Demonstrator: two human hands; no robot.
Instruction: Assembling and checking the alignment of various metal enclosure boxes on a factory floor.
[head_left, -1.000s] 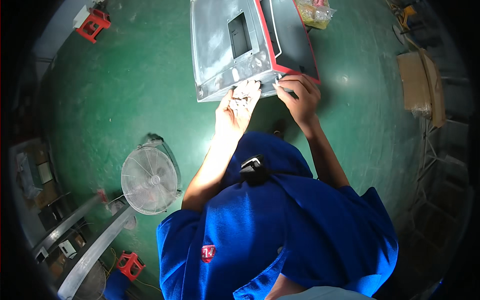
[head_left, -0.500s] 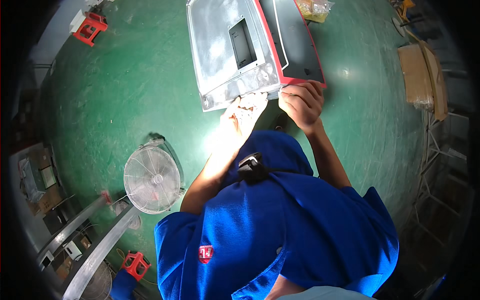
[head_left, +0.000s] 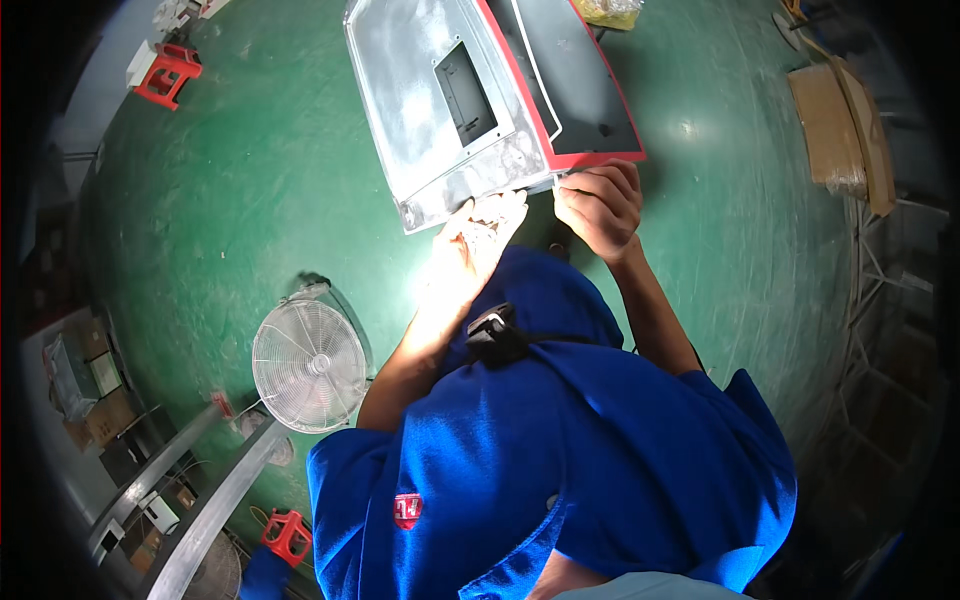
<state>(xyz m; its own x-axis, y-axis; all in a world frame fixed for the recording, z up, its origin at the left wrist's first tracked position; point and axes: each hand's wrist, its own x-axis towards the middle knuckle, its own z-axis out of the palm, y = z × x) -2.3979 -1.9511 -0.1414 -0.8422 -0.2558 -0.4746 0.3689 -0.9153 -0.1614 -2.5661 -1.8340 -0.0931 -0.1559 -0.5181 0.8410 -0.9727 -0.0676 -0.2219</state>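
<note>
A metal casing (head_left: 400,120) with a silver-grey face, a rectangular cutout and a red-edged dark side stands ahead of me, cut off by the top of the view. Against its near edge, my left hand (head_left: 478,238) is turned palm up with curled fingers. Small pieces seem to lie in that palm, but glare keeps me from naming them. Beside the red corner, my right hand (head_left: 603,208) is closed in a pinch at the casing's lower edge. A thin pale bit shows at its fingertips; its kind is hidden.
A round floor fan (head_left: 310,365) stands at my left on the green floor (head_left: 230,220). Red stools (head_left: 168,75) are at the far left and lower left. Cardboard (head_left: 825,130) leans by a metal rack on the right. A yellowish plastic bag (head_left: 610,12) lies beyond the casing.
The casing appears slightly further left and tilted a little more in the view, as the whole scene shifts. Both hands keep nearly the same pose at its near edge.
</note>
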